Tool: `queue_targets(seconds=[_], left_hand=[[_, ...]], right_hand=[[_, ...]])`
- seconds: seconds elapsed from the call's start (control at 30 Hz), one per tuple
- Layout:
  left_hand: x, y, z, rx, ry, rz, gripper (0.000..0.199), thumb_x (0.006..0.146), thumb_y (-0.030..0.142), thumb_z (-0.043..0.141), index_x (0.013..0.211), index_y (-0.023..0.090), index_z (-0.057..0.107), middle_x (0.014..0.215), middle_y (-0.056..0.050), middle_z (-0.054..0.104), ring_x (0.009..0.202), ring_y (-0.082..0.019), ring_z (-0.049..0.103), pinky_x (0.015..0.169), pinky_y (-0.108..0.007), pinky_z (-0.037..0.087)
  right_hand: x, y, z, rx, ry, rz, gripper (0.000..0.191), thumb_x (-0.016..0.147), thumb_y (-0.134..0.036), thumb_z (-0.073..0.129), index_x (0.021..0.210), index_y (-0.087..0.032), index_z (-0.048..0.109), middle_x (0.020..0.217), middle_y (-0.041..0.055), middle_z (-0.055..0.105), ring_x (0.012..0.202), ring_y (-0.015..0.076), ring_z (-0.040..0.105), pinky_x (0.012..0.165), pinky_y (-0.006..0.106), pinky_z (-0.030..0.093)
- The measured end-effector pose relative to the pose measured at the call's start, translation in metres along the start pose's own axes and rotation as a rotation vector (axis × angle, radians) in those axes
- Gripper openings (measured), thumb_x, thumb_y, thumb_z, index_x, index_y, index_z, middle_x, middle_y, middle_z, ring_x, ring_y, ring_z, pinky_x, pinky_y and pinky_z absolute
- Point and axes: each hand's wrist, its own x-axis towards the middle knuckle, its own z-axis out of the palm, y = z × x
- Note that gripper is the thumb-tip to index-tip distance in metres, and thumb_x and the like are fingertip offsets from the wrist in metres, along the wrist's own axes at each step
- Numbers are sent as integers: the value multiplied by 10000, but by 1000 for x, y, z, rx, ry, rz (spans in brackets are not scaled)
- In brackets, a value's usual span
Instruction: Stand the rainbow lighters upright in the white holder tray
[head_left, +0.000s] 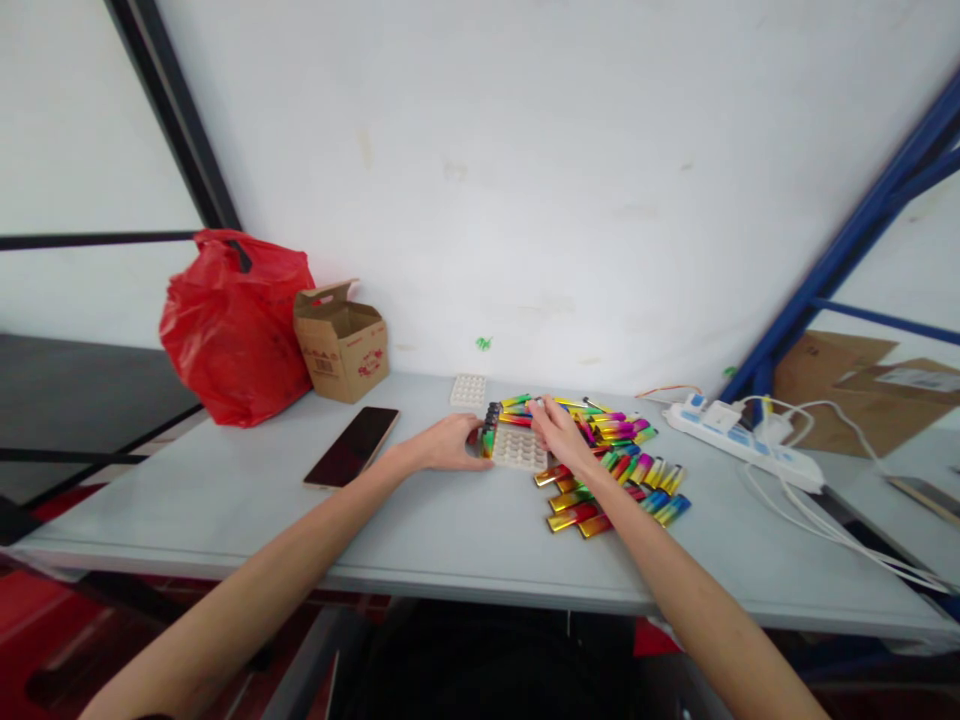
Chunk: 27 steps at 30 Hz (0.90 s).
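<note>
In the head view, a white tray [520, 455] lay flat on the tabletop [435, 530], between the two hands and nearer the back edge than the front edge. It had rows of little round spots. At its left end stood a row of sticks [489, 430], shiny, with dark tops, maybe lighters.

The left hand [452, 442] had its grip curved around that row, with the thumb on the side by the front edge. That looked like a good way to hold things up, because tall, thin sticks could tip easily. A soft squeeze seemed best, so none got pushed sideways.

The right hand [559, 430] was over the tray's right side, with its grip narrow and the fingertips close together. It was too small to tell what, if anything, was in it.

A pile of loose sticks [577, 515] lay to the tray's right, some pointing toward the front edge. The right arm crossed over them, so a raised wrist seemed wise, to miss bumping them. A second tray [469, 390] lay by the back edge. A phone [352, 447] lay left of the left hand, well apart from the sticks.
</note>
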Motion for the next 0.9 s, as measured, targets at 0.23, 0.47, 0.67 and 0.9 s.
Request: queue_targets(seconds=[0.23,0.47,0.67,0.9], left_hand=[[-1,4,-2,62,10,-12,435,741,563,711,881,156,645,820,-56,674,674,-192,589,615,-295,434],[-1,4,-2,80,3,-12,452,747,565,714,903,145,650,853,-69,693,693,-196,601,631,-296,449],[-1,3,-1,74,21,-16,462,737,578,719,906,153,656,844,-57,695,693,-185,594,635,-288,459],[-1,0,0,73,5,2,468,742,591,713,890,153,643,829,-57,687,681,-189,593,637,-296,456]], right_hand=[[-4,-1,11,-476,85,-185,494,968,-490,482,575,-231,333,516,-42,394,524,128,376,549,285,250],[-4,0,17,-515,140,-215,370,960,-391,472,630,-234,408,574,-14,503,559,155,448,581,291,291],[-5,-1,17,-442,53,-225,350,1039,-475,405,804,-235,500,712,9,588,687,195,565,672,301,426],[-2,0,17,-474,2,-347,354,1068,-449,366,813,-237,492,823,45,599,828,214,593,796,330,463]])
